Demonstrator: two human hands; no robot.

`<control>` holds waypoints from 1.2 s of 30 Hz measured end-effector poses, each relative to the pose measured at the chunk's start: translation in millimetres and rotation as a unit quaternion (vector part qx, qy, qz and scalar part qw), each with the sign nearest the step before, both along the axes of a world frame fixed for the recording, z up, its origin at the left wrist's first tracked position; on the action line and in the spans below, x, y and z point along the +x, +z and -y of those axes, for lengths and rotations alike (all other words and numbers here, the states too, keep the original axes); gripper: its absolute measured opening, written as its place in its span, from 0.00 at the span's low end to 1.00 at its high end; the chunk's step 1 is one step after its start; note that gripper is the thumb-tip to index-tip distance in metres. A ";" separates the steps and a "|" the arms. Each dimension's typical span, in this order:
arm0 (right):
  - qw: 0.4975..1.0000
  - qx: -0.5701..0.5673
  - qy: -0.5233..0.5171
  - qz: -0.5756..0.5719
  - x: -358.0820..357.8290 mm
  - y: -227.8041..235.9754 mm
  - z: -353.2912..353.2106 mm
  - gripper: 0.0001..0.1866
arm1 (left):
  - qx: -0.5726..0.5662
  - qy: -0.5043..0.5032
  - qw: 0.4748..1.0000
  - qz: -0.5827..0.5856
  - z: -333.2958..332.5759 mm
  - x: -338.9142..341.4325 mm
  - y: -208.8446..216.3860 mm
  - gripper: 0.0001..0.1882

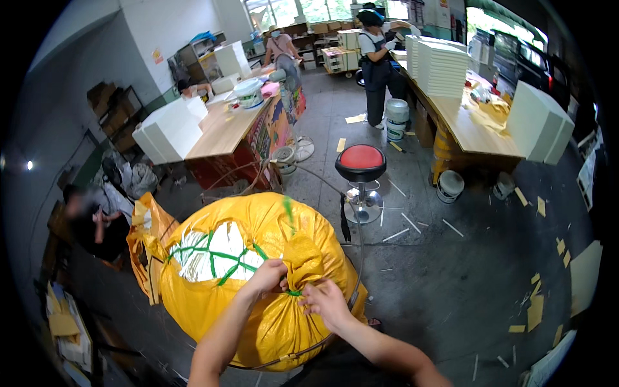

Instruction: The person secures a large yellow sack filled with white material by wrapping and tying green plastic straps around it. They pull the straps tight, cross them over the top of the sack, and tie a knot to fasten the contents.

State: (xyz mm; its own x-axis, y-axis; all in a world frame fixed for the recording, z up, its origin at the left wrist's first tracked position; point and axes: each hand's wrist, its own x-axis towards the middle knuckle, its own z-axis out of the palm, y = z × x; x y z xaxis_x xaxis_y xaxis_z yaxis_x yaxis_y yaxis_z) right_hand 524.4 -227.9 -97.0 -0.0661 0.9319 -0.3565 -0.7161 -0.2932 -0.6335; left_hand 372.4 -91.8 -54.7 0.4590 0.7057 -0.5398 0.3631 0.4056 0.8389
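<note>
A large, bulging yellow woven sack [213,309] stands in front of me. White strips [222,235] show through its opening, which is laced crosswise with green cord [222,255]. Near the sack's right side, a bunched neck [304,258] is bound low down with the same cord. Against the left of that neck, my left hand [267,277] is closed, its fingers curled at the binding cord. My right hand [325,304] is on the other side, fingers bent close to the cord; what they hold is too small to make out. A blurred green strand [288,213] stands above the neck.
Beyond the sack stands a red-topped stool [361,157]. Worktables carry white stacked boards [438,64] at right and white blocks [171,129] at left. One person [377,64] stands at the right table; another [100,219] sits at left. Buckets [450,186] and paper scraps lie about the floor.
</note>
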 end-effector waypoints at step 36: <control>0.748 0.232 0.158 0.602 66.1 -0.5 -15.6 0.19 | 0.104 -0.275 0.939 -0.178 -3.2 19.6 15.3 0.21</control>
State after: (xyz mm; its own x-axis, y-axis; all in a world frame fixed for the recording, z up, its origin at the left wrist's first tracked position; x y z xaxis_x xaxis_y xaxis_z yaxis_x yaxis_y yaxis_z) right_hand 590.6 -212.3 -97.4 -0.1999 0.9796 0.0220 0.5138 0.1239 -0.8489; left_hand 392.0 -88.6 -39.3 0.6021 0.5212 -0.6049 0.7416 -0.0844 0.6655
